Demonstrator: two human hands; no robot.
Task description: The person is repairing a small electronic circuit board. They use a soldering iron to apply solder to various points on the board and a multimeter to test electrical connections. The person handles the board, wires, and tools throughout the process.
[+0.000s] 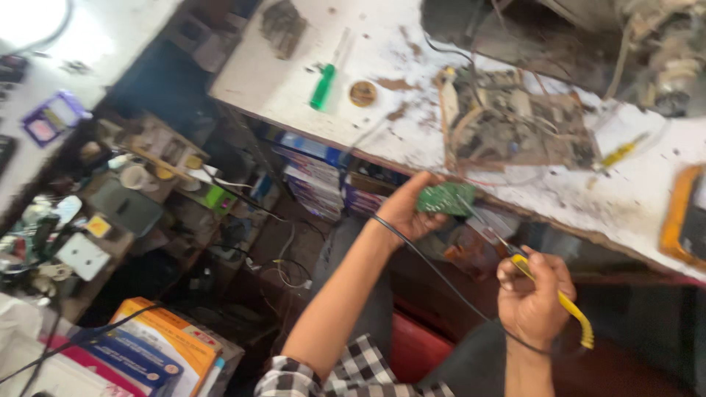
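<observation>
My left hand (407,210) holds a small green circuit board (446,198) just below the edge of the white workbench (412,140). My right hand (531,298) grips a yellow-handled soldering iron (559,301), its thin metal tip pointing up toward the board. A black cable (434,268) runs across my left wrist and down between the two hands. My left sleeve is black-and-white checked.
On the bench lie a green-handled screwdriver (323,84), a small round tin (362,93), a larger bare circuit board with wires (515,125), a yellow screwdriver (621,153) and an orange-cased meter (684,217). Cluttered shelves stand at left, coloured boxes (162,345) at lower left.
</observation>
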